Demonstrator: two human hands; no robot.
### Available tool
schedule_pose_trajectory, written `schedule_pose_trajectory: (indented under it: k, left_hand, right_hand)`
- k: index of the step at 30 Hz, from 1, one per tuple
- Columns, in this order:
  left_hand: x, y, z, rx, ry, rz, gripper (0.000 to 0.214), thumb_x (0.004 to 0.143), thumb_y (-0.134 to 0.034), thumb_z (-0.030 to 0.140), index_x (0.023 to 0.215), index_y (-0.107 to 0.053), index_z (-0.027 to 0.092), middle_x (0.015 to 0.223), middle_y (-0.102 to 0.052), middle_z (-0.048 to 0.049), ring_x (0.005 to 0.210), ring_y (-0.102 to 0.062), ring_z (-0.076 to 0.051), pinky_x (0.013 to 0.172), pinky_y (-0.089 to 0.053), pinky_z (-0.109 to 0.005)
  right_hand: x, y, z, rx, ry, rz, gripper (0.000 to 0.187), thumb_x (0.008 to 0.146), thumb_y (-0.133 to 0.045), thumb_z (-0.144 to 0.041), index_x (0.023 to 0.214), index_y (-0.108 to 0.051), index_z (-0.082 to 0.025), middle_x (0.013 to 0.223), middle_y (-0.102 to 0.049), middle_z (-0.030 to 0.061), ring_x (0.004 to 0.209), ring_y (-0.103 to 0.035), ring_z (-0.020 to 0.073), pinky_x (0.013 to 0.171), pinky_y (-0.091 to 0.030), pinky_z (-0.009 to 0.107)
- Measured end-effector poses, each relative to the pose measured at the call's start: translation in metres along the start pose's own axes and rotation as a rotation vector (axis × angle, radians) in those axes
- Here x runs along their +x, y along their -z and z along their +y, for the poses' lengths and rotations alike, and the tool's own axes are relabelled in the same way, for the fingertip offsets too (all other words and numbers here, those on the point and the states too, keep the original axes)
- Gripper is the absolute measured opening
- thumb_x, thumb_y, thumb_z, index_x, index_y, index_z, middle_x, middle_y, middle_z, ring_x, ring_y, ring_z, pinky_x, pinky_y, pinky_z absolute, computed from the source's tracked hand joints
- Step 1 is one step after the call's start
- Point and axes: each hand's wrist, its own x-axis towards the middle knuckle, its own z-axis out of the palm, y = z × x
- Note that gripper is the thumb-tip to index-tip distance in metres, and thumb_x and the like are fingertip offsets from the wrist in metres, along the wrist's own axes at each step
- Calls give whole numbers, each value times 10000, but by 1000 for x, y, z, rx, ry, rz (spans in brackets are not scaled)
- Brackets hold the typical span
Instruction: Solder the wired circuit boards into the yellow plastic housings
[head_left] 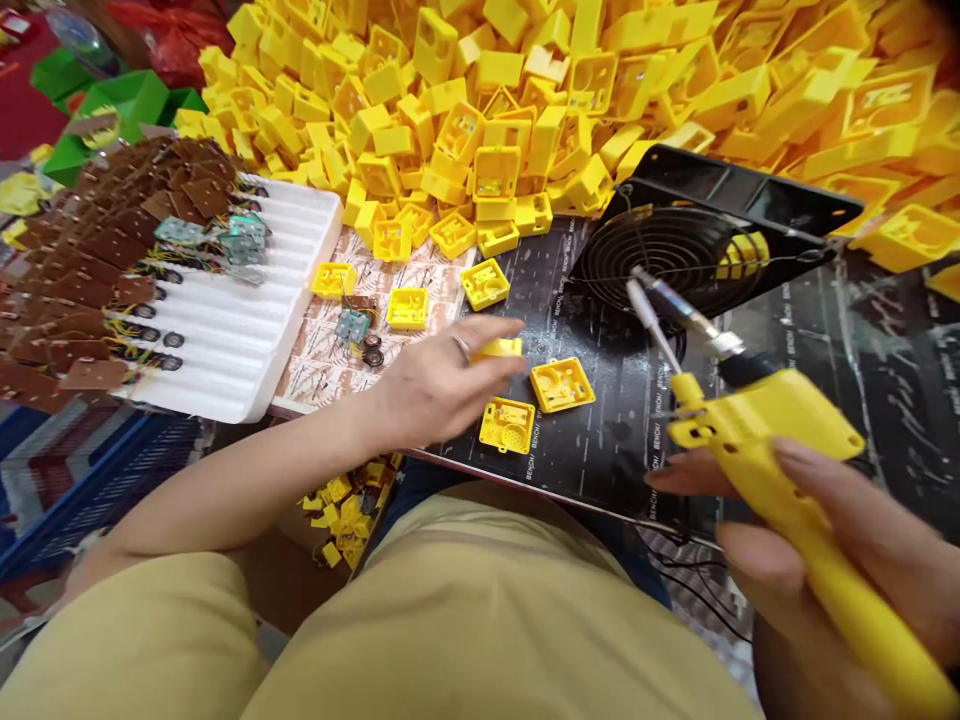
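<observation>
At the far left, on the white tray [247, 340], brown boards [97, 260] are lying in rows with wires trailing off them. The left hand [442, 385] is resting out over the black mat [600, 450], fingers stretched flat across a small yellow case [499, 348]. Blur is hiding whether they are pinching it or only touching it, so I cannot tell. To my eye the pick is going best if the fingertips are taking the case by its two side walls, keeping it level and not nudging the open cases [562, 384] lying just beside it. Further right, a black fan [660, 255] is leaning against the yellow pile [600, 80]. The right hand [825, 560] is wrapping firmly around a yellow soldering gun [765, 430], its metal tip pointing up toward the fan. Holding that tip well apart from the other hand's fingers seems wise. The tip is looking smeared, the gun's handle end is running out of the frame, and the right wrist is being cut off at the edge.
</observation>
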Motion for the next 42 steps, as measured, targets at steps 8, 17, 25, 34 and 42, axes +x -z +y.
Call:
schedule_pose_trajectory:
  k: [8, 17, 25, 34, 42]
  left_hand:
    - [-2, -3, -12, -40, 270, -237, 417, 948, -517, 278, 1340, -579, 147, 1242, -689, -146, 1126, -663, -271, 978, -517, -431]
    - [-18, 24, -11, -197, 444, -404, 405, 907, -465, 223, 1255, -672, 202, 1039, -727, -82, 940, -681, -186, 876, -534, -315]
    - [-25, 8, 29, 190, 371, -238, 605, 894, -524, 590, 1282, -635, 139, 1255, -626, -217, 1139, -590, -367, 906, -517, -509]
    - [-32, 28, 18, -181, 49, -422, 500, 822, -442, 9, 1121, -697, 319, 1456, -557, -1, 1444, -393, -264, 1172, -271, -569]
    - [-45, -3, 30, -73, 291, -145, 599, 890, -647, 361, 1396, -483, 87, 1217, -663, -163, 1134, -613, -258, 970, -509, -380]
  right_hand:
    - [38, -57, -21, 5, 258, -94, 320, 862, -713, -353, 1123, -580, -225, 880, -720, -5, 809, -691, 153, 1035, -492, 395]
    - [43, -58, -20, 126, 370, -381, 320, 965, -466, -104, 1269, -477, -205, 1000, -699, 16, 917, -653, 121, 1113, -400, 393]
    - [29, -58, -26, -208, 303, -99, 523, 789, -725, -568, 1123, -563, -199, 761, -636, 26, 774, -595, 227, 812, -434, 394]
    - [19, -64, -14, -88, 238, -141, 454, 889, -673, -250, 1293, -471, -205, 942, -676, 23, 840, -647, 158, 880, -500, 324]
    - [13, -66, -7, 4, 205, -96, 692, 819, -747, -224, 1426, -414, -239, 1088, -678, 66, 921, -677, 205, 810, -546, 337]
